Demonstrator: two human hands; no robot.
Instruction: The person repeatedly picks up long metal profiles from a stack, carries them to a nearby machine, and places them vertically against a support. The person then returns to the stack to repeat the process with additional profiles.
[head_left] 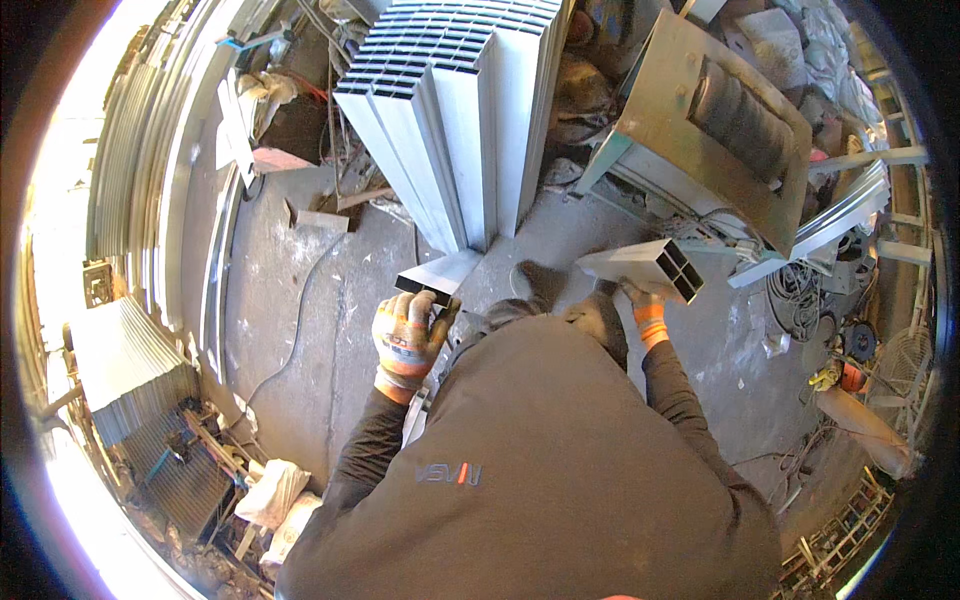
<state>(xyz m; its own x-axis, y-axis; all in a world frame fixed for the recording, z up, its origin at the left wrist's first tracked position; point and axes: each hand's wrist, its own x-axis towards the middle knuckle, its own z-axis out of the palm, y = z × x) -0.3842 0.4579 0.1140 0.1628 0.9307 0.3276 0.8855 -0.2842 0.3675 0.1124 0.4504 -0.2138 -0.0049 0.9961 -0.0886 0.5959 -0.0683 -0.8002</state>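
Each arm bent outward, the gloved left hand (pixel 408 338) clasps one short grey rectangular metal tube (pixel 437 275) while the gloved right hand (pixel 642 300) grips a second, multi-celled one (pixel 645 268).

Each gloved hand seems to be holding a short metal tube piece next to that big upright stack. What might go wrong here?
Three risks, as guesses:
1. The left hand grips a cut tube near its open end; such edges may be sharp, even through gloves.
2. The piece in the right hand is held at one end and might tip or slip.
3. The upright stack of tubes stands close; a knock might topple some. A cable on the floor could catch a foot.
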